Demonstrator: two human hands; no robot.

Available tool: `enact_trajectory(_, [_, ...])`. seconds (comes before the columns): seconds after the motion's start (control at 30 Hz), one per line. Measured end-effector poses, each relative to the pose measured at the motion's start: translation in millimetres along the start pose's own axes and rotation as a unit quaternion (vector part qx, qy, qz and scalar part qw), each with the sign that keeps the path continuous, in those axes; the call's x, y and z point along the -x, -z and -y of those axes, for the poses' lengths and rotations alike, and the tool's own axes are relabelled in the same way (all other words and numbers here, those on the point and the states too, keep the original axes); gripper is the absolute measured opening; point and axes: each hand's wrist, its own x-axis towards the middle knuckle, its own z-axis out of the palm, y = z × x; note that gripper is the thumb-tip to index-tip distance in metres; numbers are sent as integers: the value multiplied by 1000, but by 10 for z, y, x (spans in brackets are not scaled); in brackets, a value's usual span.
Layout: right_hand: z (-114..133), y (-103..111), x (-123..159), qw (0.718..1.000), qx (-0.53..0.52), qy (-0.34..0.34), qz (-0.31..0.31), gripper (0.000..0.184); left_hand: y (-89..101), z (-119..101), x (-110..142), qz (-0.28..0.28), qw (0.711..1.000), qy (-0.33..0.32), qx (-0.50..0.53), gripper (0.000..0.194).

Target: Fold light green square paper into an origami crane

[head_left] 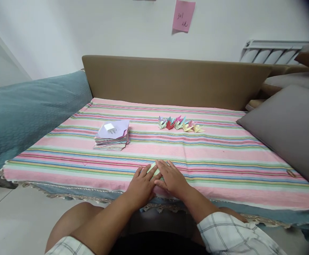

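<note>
Near the front edge of the striped cloth [223, 156], a piece of light green paper [154, 169] lies mostly hidden under my hands. My left hand [141, 184] rests palm down on its left part, fingers stretched out. Palm down too, my right hand [171, 179] presses on its right side with the fingers extended, its thumb close to the left hand's fingers. How the paper is folded cannot be made out. Farther back stand several folded paper cranes [179, 124] in red, pink, green, blue and yellow.
On the left is a stack of paper sheets [112, 136] topped by a small white block [109, 127]. Grey cushions [287, 127] lie at the right, a blue-covered armrest [37, 106] at the left. Behind runs the brown backrest [165, 81]; a pink note [183, 16] hangs above.
</note>
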Motion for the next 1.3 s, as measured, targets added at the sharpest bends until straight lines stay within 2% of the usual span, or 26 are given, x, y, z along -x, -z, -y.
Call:
enact_trajectory(0.13, [-29, -84, -14, 999, -30, -33, -1, 77, 54, -22, -29, 3, 1000, 16, 25, 80])
enact_trajectory(0.3, [-42, -91, -3, 998, -49, -44, 2, 83, 157, -35, -98, 5, 999, 24, 37, 72])
enact_trajectory(0.47, [-37, -89, 2, 998, -42, -37, 10, 88, 120, -5, -94, 8, 998, 36, 41, 73])
enact_trajectory(0.67, [-41, -82, -2, 999, -32, -36, 19, 85, 28, 147, 14, 24, 999, 18, 45, 82])
enact_trajectory(0.87, [-29, -47, -2, 999, -25, -31, 28, 80, 3, 254, 102, 31, 999, 9, 38, 79])
enact_trajectory(1.17, [-17, -34, 4, 999, -9, -30, 44, 79, 124, 297, 217, 51, 997, 36, 44, 77])
enact_trajectory(1.3, [0, -5, -2, 998, -12, -34, 50, 78, 158, 332, 275, 40, 997, 49, 49, 72])
